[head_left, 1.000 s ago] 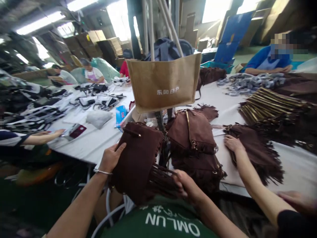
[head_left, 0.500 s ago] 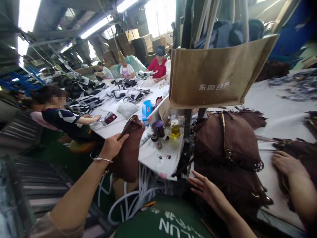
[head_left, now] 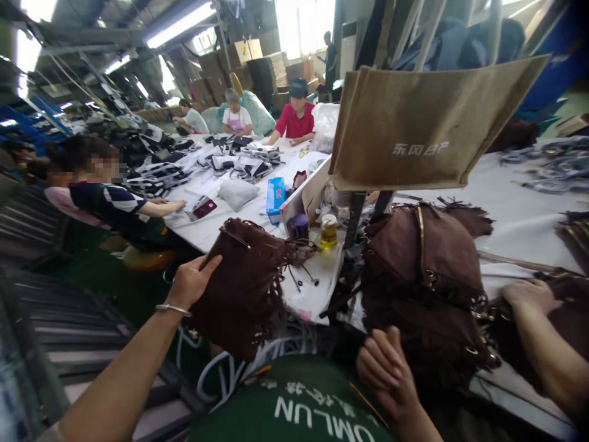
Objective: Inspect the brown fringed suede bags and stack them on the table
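My left hand (head_left: 192, 283) is closed on the upper edge of a dark brown fringed bag (head_left: 242, 288). The bag hangs upright over the near table corner, with a zip at its top and dangling cords on its right side. My right hand (head_left: 384, 365) is in front of my green apron (head_left: 294, 399), its fingers curled in and the thumb raised, with nothing seen in it. Just beyond it lies a pile of similar brown bags (head_left: 427, 270) with a gold zip and metal rings.
A co-worker's hand (head_left: 529, 298) rests on brown bags at the far right. A tan cloth bag (head_left: 414, 129) hangs over the table. A yellow-liquid jar (head_left: 328, 232), purple cup (head_left: 300, 226) and blue box (head_left: 276, 199) stand nearby. Several people sit around the table.
The bag in my left hand has turned, showing its broad side and fringe. My right hand has drawn back towards me, its spread fingers now curled. The co-worker's hand moved slightly.
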Available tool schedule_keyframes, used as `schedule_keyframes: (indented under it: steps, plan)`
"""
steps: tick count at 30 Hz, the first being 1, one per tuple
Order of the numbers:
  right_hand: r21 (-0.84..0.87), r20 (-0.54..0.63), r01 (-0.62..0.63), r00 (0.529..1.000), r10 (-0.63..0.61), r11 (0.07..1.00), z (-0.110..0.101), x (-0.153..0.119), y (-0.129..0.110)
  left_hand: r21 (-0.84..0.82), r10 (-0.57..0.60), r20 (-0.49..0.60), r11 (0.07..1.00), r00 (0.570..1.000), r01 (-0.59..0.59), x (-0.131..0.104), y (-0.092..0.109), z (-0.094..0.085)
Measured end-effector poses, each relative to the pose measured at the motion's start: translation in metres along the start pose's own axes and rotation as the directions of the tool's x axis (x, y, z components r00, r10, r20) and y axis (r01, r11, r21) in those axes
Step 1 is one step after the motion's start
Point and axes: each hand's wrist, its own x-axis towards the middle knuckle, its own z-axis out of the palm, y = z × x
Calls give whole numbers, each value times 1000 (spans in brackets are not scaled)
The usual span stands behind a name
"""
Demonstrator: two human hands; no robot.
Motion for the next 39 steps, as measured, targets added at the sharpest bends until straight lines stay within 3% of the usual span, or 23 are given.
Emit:
schedule_keyframes:
  steps: [3,5,7,9,11,14,18,21,23,26,28,30,34,36,39]
  plan:
    - [54,-187,246,955,-232,968,-33,-52,-28,40,-69,-141,996,988,76,9,-33,-19]
    - [-90,-275,199,937,-217,976,-54,-55,-39,16,-78,-192,996,978,83,13,-40,-26]
    - [-329,-356,-18,928,-106,944,-67,-31,-36,-48,-82,-206,996,975,73,17,-35,-25]
    - [-531,-391,-245,920,22,811,-70,9,-20,-158,-88,-192,986,977,57,19,-21,-20]
    - [-642,-348,-370,921,175,672,-64,52,3,-294,-87,-158,955,984,37,18,-2,-11]
    - [-677,-266,-435,897,354,593,-47,101,45,-395,-43,-106,919,993,-2,15,26,7]
    - [-590,-234,-428,902,362,685,-18,121,93,-319,31,-83,946,996,-56,16,39,34]
    - [-436,-133,-404,912,387,804,-6,93,93,-180,16,-139,983,990,-41,25,13,41]
    - [-355,-70,-353,934,351,866,-9,56,69,-101,-24,-206,995,978,3,32,-18,34]
    - [-300,-23,-160,987,160,940,-33,-7,14,15,-69,-312,997,948,78,39,-67,10]
    - [-357,-185,-79,983,13,931,-51,-34,-16,61,-79,-349,992,934,106,41,-88,-7]
    - [-447,-337,-130,941,-32,885,-66,-36,-27,65,-78,-347,992,935,106,42,-94,-19]
    - [-545,-478,-372,874,87,751,-69,26,3,35,-34,-278,998,960,46,41,-66,-30]
    - [-555,-452,-447,870,197,702,-61,67,30,-36,-24,-228,999,973,16,36,-43,-30]
    - [-575,-329,-451,891,312,683,-44,117,64,-155,1,-157,988,988,-25,26,-8,-23]
